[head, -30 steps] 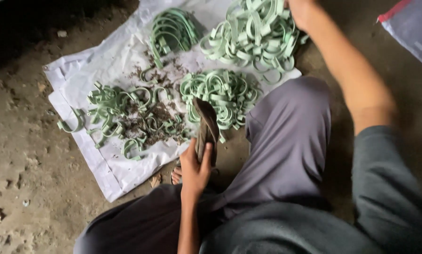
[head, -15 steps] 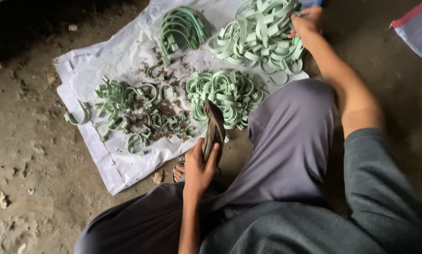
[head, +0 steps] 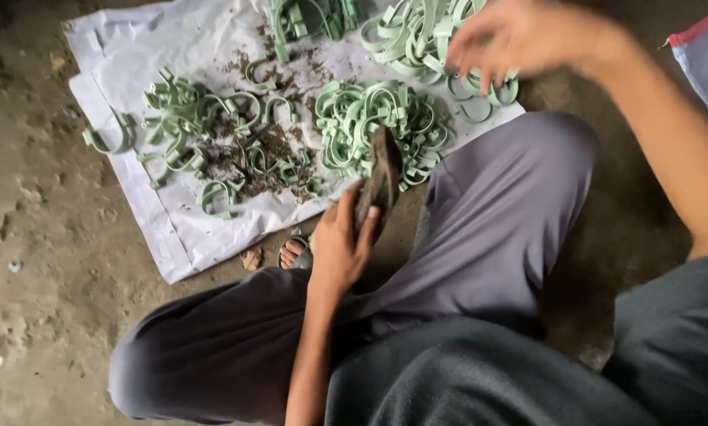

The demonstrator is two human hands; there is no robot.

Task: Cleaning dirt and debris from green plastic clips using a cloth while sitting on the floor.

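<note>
My left hand [head: 340, 246] grips a dark, worn blade-like tool [head: 382, 170] that points up over the near edge of a white sheet [head: 172, 229]. My right hand [head: 520, 35], blurred, hovers with fingers spread over a pile of pale green plastic bands [head: 417, 35] at the sheet's far right; I cannot see anything held in it. A second heap of green bands [head: 370, 118] lies just beyond the tool tip. Scattered cut green pieces [head: 188, 126] and brown crumbs [head: 267, 150] cover the sheet's middle.
I sit on a bare earthen floor [head: 30, 260] with my grey-trousered knees [head: 496, 205] drawn up and toes [head: 291, 254] showing at the sheet's edge. Another bunch of green bands [head: 310, 17] lies at the top. A pale bag [head: 705, 59] sits at the far right.
My right hand has pulled back from the far pile of bands toward me. The view has shifted so the sheet sits higher and left. The left hand keeps the tool still.
</note>
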